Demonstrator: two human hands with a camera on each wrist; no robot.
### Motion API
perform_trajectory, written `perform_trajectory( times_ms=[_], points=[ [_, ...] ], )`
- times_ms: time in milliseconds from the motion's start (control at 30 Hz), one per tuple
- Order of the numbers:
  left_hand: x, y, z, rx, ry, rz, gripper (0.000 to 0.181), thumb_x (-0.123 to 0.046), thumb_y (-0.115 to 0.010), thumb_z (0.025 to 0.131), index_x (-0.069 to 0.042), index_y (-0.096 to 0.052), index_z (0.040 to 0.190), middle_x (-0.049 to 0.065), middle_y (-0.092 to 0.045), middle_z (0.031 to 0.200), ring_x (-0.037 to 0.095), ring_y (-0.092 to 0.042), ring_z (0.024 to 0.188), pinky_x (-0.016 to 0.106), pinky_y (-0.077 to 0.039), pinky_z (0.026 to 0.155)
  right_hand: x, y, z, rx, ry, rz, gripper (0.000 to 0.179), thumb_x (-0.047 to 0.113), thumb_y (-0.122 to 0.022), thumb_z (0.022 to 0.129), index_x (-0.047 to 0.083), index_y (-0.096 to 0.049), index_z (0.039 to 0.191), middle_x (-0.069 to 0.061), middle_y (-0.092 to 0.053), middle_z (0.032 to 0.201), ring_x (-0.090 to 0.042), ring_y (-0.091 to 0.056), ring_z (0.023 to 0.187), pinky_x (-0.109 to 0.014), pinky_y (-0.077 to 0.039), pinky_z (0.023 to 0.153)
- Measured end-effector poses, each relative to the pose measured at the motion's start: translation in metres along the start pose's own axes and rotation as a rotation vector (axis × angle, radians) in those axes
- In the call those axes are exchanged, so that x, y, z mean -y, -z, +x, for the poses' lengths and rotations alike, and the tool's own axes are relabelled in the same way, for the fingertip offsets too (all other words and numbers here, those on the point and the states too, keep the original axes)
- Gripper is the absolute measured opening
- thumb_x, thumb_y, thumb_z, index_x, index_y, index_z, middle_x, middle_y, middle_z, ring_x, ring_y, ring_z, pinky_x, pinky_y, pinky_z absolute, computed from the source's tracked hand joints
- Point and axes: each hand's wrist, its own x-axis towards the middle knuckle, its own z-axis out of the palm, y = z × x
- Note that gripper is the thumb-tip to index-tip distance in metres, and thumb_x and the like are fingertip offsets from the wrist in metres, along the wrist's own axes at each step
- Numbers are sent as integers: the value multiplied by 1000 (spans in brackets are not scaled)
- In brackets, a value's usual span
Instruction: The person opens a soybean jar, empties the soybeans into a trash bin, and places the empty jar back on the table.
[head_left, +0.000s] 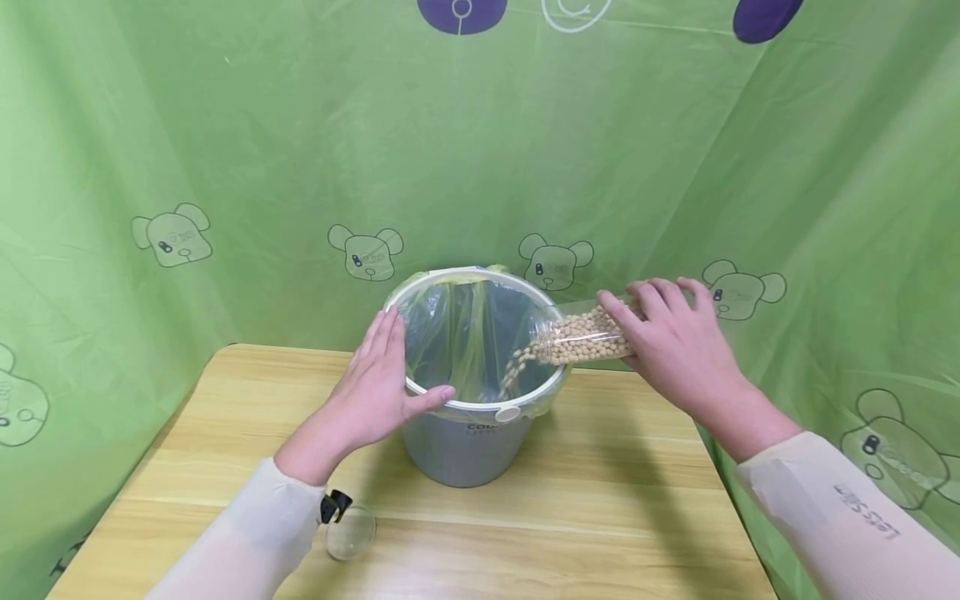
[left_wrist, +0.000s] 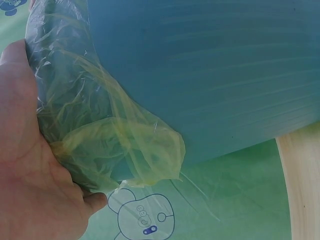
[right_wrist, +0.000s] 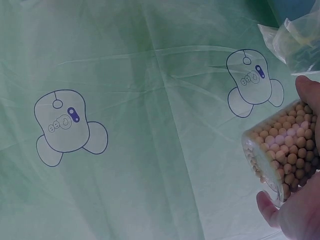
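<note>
A grey-blue trash bin (head_left: 467, 454) stands on the table, lined with a thin yellowish plastic bag (left_wrist: 145, 145) folded over its white rim. My left hand (head_left: 375, 383) rests against the bin's left side, fingers straight along the rim and thumb lying over its front edge. My right hand (head_left: 675, 346) grips a clear plastic jar (right_wrist: 257, 150) of beige soybeans (head_left: 588, 337) around its base end. The jar lies nearly sideways, its mouth over the bin's right rim. A stream of soybeans (head_left: 516, 367) falls from the mouth into the lined bin.
A clear round lid-like disc (head_left: 351, 533) lies on the wooden table (head_left: 600, 500) by the left sleeve, with a small black piece (head_left: 336, 505) next to it. Green curtain (head_left: 450, 150) with printed bear heads closes in the back and both sides.
</note>
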Motion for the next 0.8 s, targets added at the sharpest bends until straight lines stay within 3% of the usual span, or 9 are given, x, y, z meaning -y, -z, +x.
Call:
perform_trajectory(
  times_ms=[800],
  points=[
    [-1, 2, 0, 12, 0, 8, 135, -85, -63, 90, 2, -2, 173, 20, 6, 183, 34, 10, 172, 55, -8, 141, 0, 4, 3, -16, 32, -17, 87, 18, -104, 66, 20, -61, 142, -24, -68, 129, -49, -64, 117, -73, -50, 103]
  ],
)
